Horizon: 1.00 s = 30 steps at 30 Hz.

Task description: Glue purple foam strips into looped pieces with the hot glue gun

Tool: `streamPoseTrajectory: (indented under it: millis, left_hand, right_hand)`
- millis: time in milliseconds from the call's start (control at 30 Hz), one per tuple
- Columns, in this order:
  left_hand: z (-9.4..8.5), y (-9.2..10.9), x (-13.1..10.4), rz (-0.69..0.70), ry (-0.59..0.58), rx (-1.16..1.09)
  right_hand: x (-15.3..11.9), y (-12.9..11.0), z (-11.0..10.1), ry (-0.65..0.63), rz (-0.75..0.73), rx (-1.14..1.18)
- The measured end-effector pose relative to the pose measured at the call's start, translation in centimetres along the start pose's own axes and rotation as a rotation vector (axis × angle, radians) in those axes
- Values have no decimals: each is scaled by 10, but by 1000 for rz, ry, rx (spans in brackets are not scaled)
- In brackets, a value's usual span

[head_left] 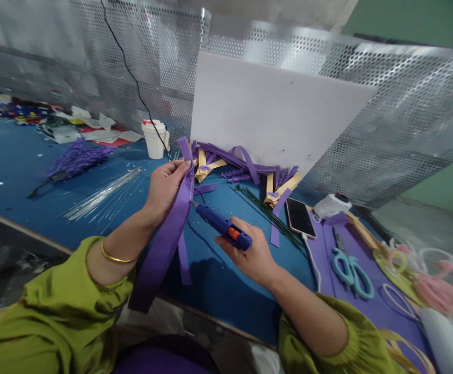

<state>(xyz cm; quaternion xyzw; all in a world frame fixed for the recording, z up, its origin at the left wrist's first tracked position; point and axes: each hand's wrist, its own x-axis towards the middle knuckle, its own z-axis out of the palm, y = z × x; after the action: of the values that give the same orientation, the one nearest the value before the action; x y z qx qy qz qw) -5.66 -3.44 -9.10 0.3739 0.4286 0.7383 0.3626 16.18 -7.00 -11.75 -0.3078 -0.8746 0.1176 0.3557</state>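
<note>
A long purple felt strip (168, 228) hangs from my left hand (168, 187), whose thumb and fingers pinch it near the top. The strip's lower end drops over the table's front edge. My right hand (252, 254) is wrapped round a blue glue gun (224, 226) with an orange part in its body. Its nozzle points at the right edge of the strip, at or very near it, below my left fingers. A thin pale line runs along that edge. Behind the strip lie yellow-and-purple pieces (281, 189) with lavender-like sprigs.
Artificial lavender (80, 158) and clear thin sticks (105, 195) lie left, near a white cup (154, 140). Green stems (267, 210), a phone (300, 218) and turquoise-handled scissors (351, 272) lie right. A white board (273, 114) leans behind; a black cord (127, 62) hangs down.
</note>
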Motion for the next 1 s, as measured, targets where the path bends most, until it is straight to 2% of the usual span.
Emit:
streamPoseTrajectory:
  millis: [367,533,1000]
  left_hand:
    - [-1,4,1,1,43,18]
    - [1,6,0,-26,54,13]
    - [-2,8,4,-80,60,-26]
  right_hand:
    - [0,-1,0,-22,-33,-8]
    - [-1,0,2,10,-40,-17]
    - [1,2,3,18,125,-18]
